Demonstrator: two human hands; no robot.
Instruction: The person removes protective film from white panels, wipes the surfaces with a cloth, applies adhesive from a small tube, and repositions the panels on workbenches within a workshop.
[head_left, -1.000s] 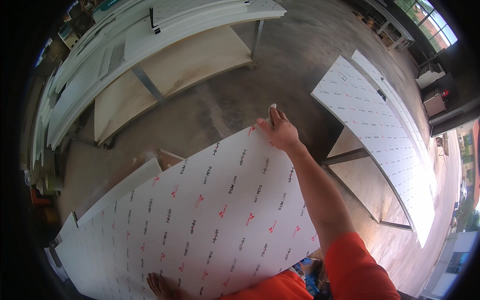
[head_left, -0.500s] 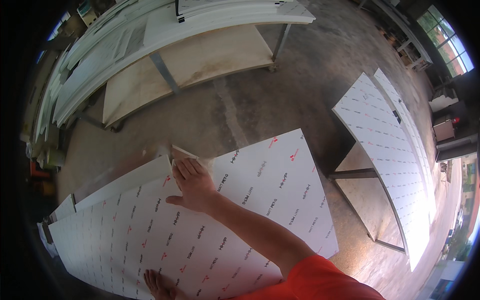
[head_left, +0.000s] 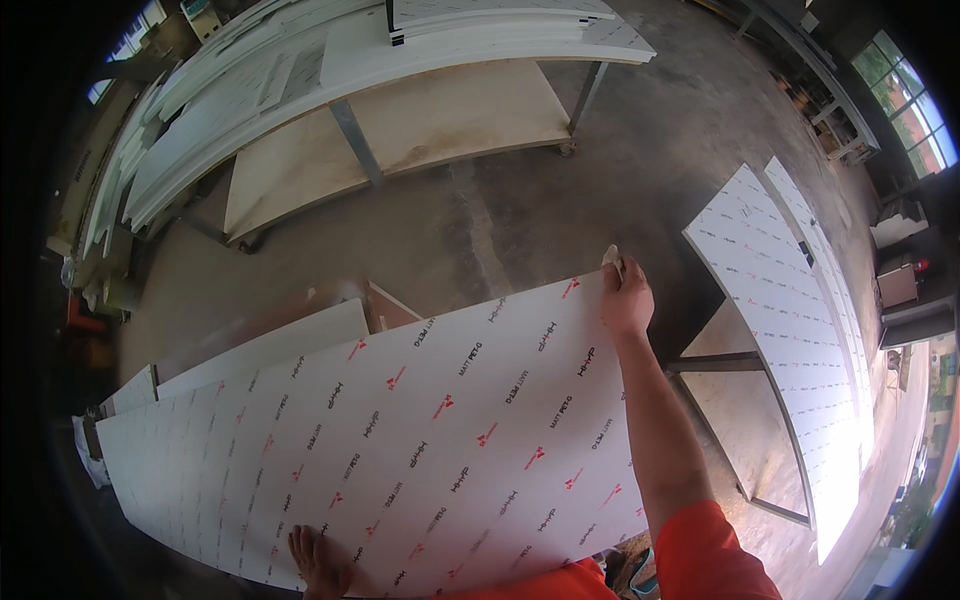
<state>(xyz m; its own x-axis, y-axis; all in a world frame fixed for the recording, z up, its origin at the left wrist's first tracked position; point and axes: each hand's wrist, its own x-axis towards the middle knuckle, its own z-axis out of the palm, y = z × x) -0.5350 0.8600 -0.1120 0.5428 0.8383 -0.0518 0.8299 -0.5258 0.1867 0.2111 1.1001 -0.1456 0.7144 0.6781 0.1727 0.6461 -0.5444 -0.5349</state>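
The white panel (head_left: 420, 440) lay flat beneath your fingers, still wearing its printed film. Your right hand (head_left: 627, 295) pinched a lifted flap at the far corner; your left hand (head_left: 318, 560) rested flat, fingers spread, on the near edge. Peeling looked barely begun.

The floor (head_left: 560, 190) is bare grey concrete, stained and scuffed, with a pale streak running across it. Along the far side stands a long metal-legged rack (head_left: 350, 130) with a pale wooden lower shelf, and white boards (head_left: 500, 20) lie stacked on its top. More white panels (head_left: 190, 130) lean in a row at the left. To the right, another table (head_left: 790, 330) carries printed white sheets. Windows (head_left: 910, 110) at the upper right let in bright daylight, and a small window (head_left: 130, 45) glows at the upper left.
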